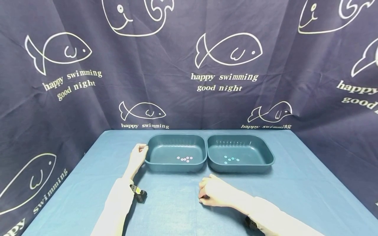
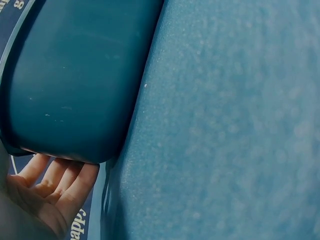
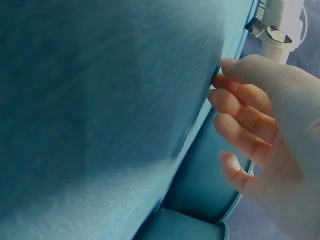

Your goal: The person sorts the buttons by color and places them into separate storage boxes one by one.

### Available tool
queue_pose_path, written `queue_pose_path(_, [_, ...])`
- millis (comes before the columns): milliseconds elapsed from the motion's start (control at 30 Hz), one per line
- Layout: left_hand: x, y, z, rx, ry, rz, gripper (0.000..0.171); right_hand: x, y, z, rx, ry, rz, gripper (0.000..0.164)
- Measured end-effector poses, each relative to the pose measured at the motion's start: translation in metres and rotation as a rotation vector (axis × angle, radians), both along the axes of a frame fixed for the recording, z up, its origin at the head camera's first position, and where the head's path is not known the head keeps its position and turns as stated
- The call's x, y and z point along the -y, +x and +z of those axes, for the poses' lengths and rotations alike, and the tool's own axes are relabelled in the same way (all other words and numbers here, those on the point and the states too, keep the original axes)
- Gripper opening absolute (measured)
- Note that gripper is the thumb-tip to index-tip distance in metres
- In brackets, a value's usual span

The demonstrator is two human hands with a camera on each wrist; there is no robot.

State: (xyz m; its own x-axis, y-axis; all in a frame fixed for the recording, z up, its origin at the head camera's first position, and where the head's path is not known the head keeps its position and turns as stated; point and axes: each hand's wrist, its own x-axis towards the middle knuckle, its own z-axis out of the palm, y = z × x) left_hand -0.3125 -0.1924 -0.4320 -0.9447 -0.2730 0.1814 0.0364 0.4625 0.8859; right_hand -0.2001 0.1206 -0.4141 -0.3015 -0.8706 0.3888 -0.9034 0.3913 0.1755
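Observation:
My left hand (image 1: 138, 156) holds the left end of a teal tray (image 1: 175, 167), its fingers (image 2: 75, 187) against the outer end wall just under the rim. Several small pinkish round pieces (image 1: 187, 158) lie in that tray. Beside it stands a matching right tray (image 1: 240, 168) with several small teal round pieces (image 1: 229, 159) inside. In front of the trays, my right hand (image 1: 217, 191) is low over the table with curled fingers. In the right wrist view, the thumb and index finger (image 3: 240, 90) pinch a small dark teal piece (image 3: 216, 71), mostly hidden by the fingertips.
A blue cloth covers the table (image 1: 171, 209). A dark curtain (image 1: 177, 95) with white fish drawings hangs behind and at both sides. Each wrist wears a small dark camera, the left one (image 1: 141, 196) hanging close over the cloth. The two trays stand end to end.

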Motion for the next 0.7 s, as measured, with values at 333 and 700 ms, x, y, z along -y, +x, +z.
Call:
queue_pose_path(333, [0.0003,0.0003,0.0007,0.02,0.014,-0.011,0.027,0.0009,0.0001,-0.0005,-0.033,-0.023,0.018,0.007])
queue_pose_path(700, [0.0016,0.0,-0.0018,-0.004,0.004,-0.013,0.029,-0.005,-0.0066,-0.0033,0.166,-0.081,-0.05,0.005])
